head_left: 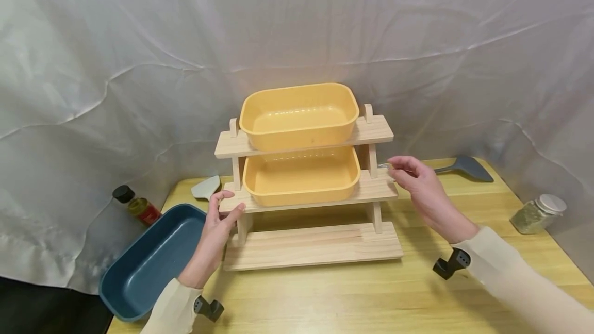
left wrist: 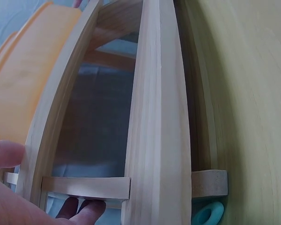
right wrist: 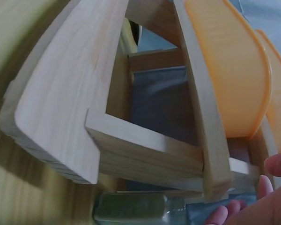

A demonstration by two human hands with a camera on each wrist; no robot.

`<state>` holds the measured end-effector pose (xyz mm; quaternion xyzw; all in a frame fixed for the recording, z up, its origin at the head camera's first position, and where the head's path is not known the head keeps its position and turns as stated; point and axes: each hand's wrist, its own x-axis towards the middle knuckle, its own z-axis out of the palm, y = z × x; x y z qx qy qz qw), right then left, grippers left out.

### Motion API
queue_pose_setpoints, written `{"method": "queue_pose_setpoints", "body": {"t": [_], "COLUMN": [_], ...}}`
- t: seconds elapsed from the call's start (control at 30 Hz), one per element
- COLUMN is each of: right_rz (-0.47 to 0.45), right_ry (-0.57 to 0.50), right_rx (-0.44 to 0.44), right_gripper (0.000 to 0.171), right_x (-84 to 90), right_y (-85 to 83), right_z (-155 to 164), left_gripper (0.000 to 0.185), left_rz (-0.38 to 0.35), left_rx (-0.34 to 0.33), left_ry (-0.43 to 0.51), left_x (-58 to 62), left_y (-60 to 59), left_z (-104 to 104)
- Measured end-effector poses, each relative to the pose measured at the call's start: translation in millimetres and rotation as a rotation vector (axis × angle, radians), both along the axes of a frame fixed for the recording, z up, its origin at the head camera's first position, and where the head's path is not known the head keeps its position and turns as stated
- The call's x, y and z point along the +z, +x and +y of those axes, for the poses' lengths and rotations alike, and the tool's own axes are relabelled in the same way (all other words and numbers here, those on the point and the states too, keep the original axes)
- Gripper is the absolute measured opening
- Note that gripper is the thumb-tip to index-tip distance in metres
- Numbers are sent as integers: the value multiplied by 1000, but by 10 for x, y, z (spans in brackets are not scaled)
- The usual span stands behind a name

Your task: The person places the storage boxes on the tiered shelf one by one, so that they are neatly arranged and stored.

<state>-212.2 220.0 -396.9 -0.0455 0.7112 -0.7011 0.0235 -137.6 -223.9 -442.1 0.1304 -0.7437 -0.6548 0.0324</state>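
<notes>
A three-tier wooden display rack (head_left: 315, 246) stands on the table. One yellow tray (head_left: 299, 140) sits on its top tier, and a second yellow tray (head_left: 301, 192) rests on the middle tier. At the rack's left side, my left hand (head_left: 211, 238) grips the end of the middle shelf; the left wrist view has the thumb (left wrist: 8, 153) at the shelf edge and the fingertips (left wrist: 86, 211) beyond the side support. My right hand (head_left: 424, 189) is beside the right end of that shelf, fingers loosely bent, holding nothing visible.
At the left lie a dark blue tray (head_left: 160, 259), a black-capped bottle (head_left: 139, 206) and a pale spatula head (head_left: 206, 188). To the right are a grey spatula (head_left: 471, 168) and a jar of dried herbs (head_left: 535, 214). Grey cloth (head_left: 297, 24) hangs behind the rack.
</notes>
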Motion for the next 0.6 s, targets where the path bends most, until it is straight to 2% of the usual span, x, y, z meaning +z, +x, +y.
{"method": "queue_pose_setpoints", "body": {"t": [0.1,0.3,0.43,0.6], "right_rz": [-50,-141,-152,-134], "right_ry": [-36,7,13,-14], "right_rx": [31,83,109,175], "right_gripper": [25,41,44,40], "right_x": [-57,-191,-251,-322], "right_y": [-8,-13,-19,-15], "right_z": [42,120,136,150], "left_gripper": [48,49,50,49], "left_rz": [19,57,64,60], "left_rx": [18,29,30,29], "left_ry": [1,9,19,39], "left_x": [-14,-37,-50,-71], "left_y": [2,5,8,19], "left_z": [19,49,51,-3]}}
